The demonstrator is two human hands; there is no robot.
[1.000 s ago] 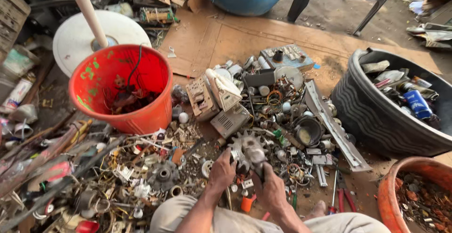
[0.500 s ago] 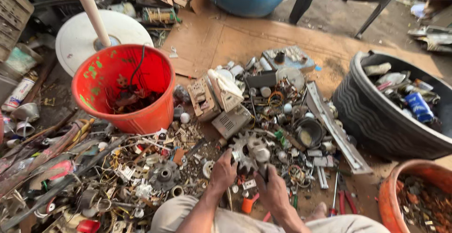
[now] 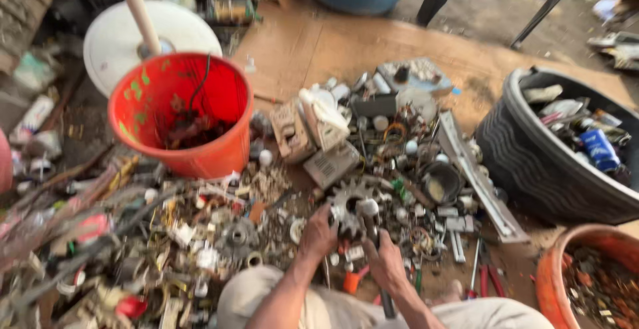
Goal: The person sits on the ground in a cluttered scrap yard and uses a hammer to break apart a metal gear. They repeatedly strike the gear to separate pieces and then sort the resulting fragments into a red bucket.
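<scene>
A grey metal toothed gear (image 3: 351, 204) stands among the scrap in front of me. My left hand (image 3: 317, 234) grips its lower left side. My right hand (image 3: 384, 262) is closed around a dark-handled tool (image 3: 374, 236), whose pale metal head rests against the gear's centre. Both forearms reach up from the bottom edge, above my knees in light trousers.
A red bucket (image 3: 183, 113) with dark wires stands to the left, a black tub (image 3: 532, 163) of junk at right, and an orange tub (image 3: 556, 269) at bottom right. Mixed metal scrap (image 3: 166, 249) lies over brown cardboard (image 3: 319, 49). A white disc with a pole and a blue barrel are behind.
The view has shifted slightly. My hands stay on the gear and the tool, with the tool head moving a little at the gear's centre.
</scene>
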